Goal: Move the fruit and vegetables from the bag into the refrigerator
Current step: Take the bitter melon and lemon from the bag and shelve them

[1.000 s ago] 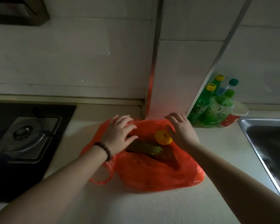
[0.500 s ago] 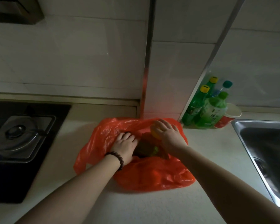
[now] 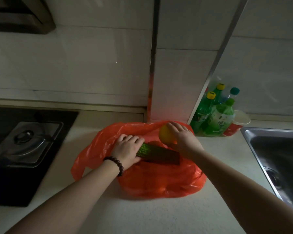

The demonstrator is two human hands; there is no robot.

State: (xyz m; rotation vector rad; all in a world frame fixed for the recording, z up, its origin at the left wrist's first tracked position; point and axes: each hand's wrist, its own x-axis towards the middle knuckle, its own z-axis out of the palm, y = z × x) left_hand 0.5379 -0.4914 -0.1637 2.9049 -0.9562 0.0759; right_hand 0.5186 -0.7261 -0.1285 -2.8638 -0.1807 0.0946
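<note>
Orange-red plastic bag [image 3: 159,181]: lies slumped on the pale countertop [image 3: 142,217], mouth open toward the far side, near the foot of the tiled wall column.

Left hand [image 3: 127,150]: beaded bracelet [image 3: 116,163] on the wrist; fingers curled round the near-left end of a long green vegetable [image 3: 147,150] lying in the bag's mouth. The vegetable's right part runs under the bag film and looks dark; its kind cannot be told in this dim light, possibly a cucumber.

Right hand [image 3: 184,141]: grips a round yellow-orange fruit [image 3: 167,135] from its right side, over the far right edge of the bag opening. Whether the fruit rests on the plastic or is lifted clear of it cannot be told.

Further rounded bulges show through the near part of the bag; contents not identifiable.

Green bottles [image 3: 215,114]: a cluster, yellow, teal and green caps, standing right of the column. Red and white paper cup [image 3: 236,123] just beside them on the right.

Steel sink [image 3: 277,159]: far right of the counter.

Gas hob [image 3: 22,144]: left side, burner cover in place.
</note>
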